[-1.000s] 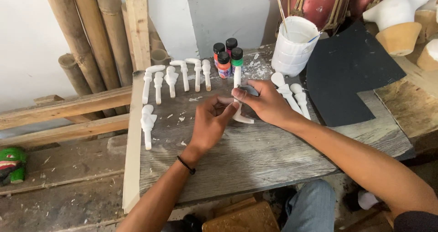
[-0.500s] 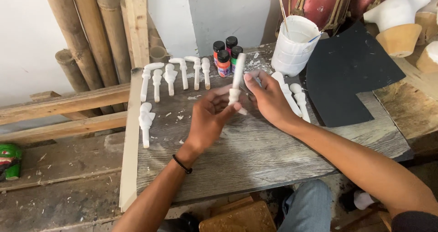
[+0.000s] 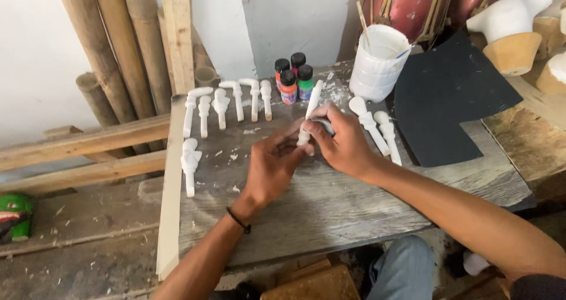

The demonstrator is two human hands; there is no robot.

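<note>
My left hand (image 3: 274,167) grips the lower end of a slim white carved piece (image 3: 311,102) that stands nearly upright above the grey wooden tabletop (image 3: 330,200). My right hand (image 3: 342,141) presses a small grey scrap, perhaps sandpaper (image 3: 323,125), against the piece's lower part. A row of several similar white carved pieces (image 3: 227,102) lies at the back left of the table. One more (image 3: 190,164) lies alone near the left edge, and two others (image 3: 377,126) lie right of my hands.
Small paint bottles with black caps (image 3: 295,79) stand behind my hands. A white plastic tub with a stick (image 3: 380,61) sits at the back right beside a black sheet (image 3: 454,99). Bamboo poles (image 3: 112,58) lean on the wall at left. A green mask (image 3: 15,214) lies low left.
Both hands lifted the white piece from lying on the table to nearly upright. My right hand now presses the grey scrap against its lower part.
</note>
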